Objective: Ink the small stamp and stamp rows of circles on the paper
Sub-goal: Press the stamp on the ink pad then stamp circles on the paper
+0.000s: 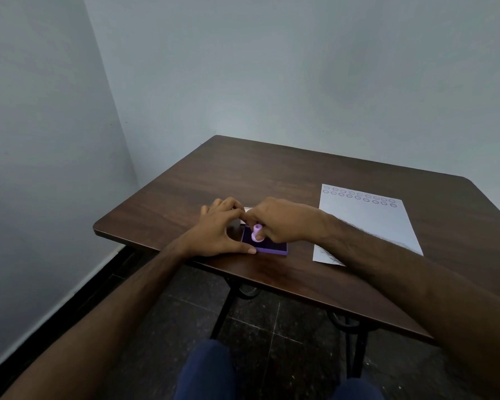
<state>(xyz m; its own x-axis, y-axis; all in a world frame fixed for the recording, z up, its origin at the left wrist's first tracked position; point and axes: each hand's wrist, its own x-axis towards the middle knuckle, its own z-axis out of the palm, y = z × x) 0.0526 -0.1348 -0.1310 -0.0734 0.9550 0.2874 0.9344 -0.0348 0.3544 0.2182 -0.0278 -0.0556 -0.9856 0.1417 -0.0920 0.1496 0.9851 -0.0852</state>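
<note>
A small lilac stamp (257,232) stands upright on the dark pad of a purple ink pad (274,248) near the table's front edge. My right hand (283,219) pinches the stamp's stem from the right. My left hand (223,229) curls around the ink pad's left side, thumb along its front edge and fingers at its back. A white sheet of paper (367,226) lies to the right, with two rows of stamped circles (358,195) along its far edge. My right forearm crosses the paper's near left corner.
The dark wooden table (272,174) stands in a corner between pale walls. A white piece, perhaps the ink pad's lid (247,209), shows behind my hands. Black metal table legs, dark floor tiles and my knees are below.
</note>
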